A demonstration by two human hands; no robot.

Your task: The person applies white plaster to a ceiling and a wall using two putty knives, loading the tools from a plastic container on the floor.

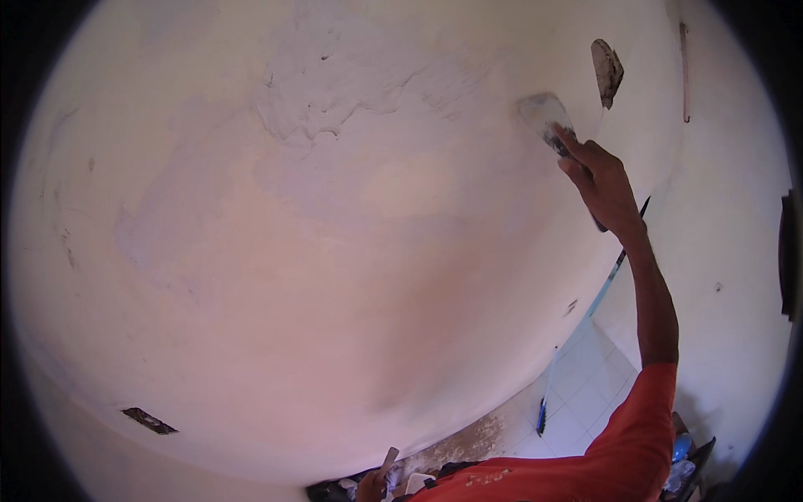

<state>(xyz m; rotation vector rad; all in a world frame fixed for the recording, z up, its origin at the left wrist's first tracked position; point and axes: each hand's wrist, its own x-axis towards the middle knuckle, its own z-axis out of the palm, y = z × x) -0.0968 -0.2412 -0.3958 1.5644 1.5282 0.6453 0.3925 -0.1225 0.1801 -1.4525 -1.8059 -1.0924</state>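
Observation:
My right hand (pixel 604 186) is raised at the upper right, fingers closed round the handle of a putty knife (pixel 542 110). Its broad pale blade, smeared with grey near the handle, lies at the wall (pixel 335 276). Left of the blade spreads a rough greyish patch of filler (pixel 351 79) with ridges and dark cracks. Low in the picture, my left hand (pixel 369 488) is wrapped round a narrow flat tool (pixel 390 458) that points up; its exact kind I cannot make out.
A broken hole (pixel 607 74) opens in the wall beyond my right hand. A rectangular cutout (pixel 150 420) sits low on the left. A blue-handled broom (pixel 542 417) stands by the corner over the tiled floor (pixel 577 368). Bags and a blue round object (pixel 682 446) lie at lower right.

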